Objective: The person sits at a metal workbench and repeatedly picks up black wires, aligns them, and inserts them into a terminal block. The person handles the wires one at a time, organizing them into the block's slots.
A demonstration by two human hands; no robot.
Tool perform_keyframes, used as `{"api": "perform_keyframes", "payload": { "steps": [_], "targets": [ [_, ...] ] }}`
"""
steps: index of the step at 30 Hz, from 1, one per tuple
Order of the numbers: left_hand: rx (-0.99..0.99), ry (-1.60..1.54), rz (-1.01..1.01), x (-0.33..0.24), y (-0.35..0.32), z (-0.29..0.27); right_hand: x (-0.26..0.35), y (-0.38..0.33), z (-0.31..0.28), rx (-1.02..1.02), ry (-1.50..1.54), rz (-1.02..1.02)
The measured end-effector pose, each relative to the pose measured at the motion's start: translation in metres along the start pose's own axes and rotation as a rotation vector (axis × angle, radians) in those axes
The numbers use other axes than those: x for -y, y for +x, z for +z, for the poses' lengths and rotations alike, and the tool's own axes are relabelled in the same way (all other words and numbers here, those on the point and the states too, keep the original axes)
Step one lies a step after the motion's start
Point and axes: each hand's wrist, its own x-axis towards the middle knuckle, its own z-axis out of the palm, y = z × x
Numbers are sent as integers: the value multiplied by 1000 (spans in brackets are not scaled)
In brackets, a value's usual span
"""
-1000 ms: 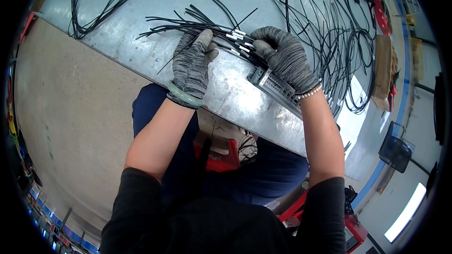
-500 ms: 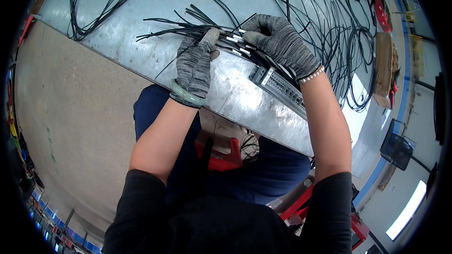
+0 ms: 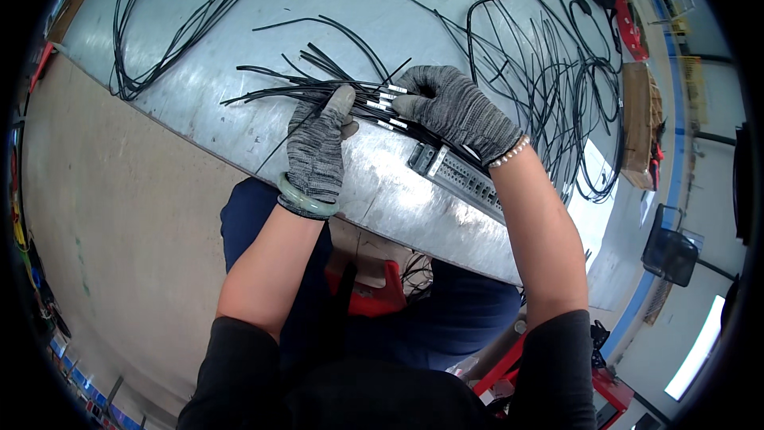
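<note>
Grey knitted gloves cover both hands. My left hand is closed around a bundle of thin black wires, thumb on top, and their loose ends fan out to the left. White marker sleeves sit on the wires between the two hands. My right hand pinches wires of the same bundle beside these sleeves; its fingertips are partly hidden. Below my right wrist lies a grey terminal strip with rows of slots, and some wires run over it under that hand.
More black wires lie tangled at the right of the metal table, with another looped bunch at the far left. A wooden box and red-handled tools are along the right side. Below the table's edge is a red stool.
Both hands keep hold of the wire bundle and the grip looks about the same. Hands, table and wires all sit slightly lower in the view.
</note>
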Motion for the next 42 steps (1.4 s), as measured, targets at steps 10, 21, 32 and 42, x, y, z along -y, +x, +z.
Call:
{"api": "perform_keyframes", "payload": {
  "steps": [10, 21, 32, 42],
  "targets": [
    [23, -37, 18, 0, -1, 0, -4, 2, -3, 17, 36, 5],
    [0, 10, -10, 0, 0, -2, -1, -2, -9, 62, -91, -30],
    [2, 18, 11, -2, -2, 0, 1, 2, -7, 104, -50, 5],
    [-8, 16, 6, 0, 1, -1, -5, 4, 0, 91, -87, -57]
  ]
}}
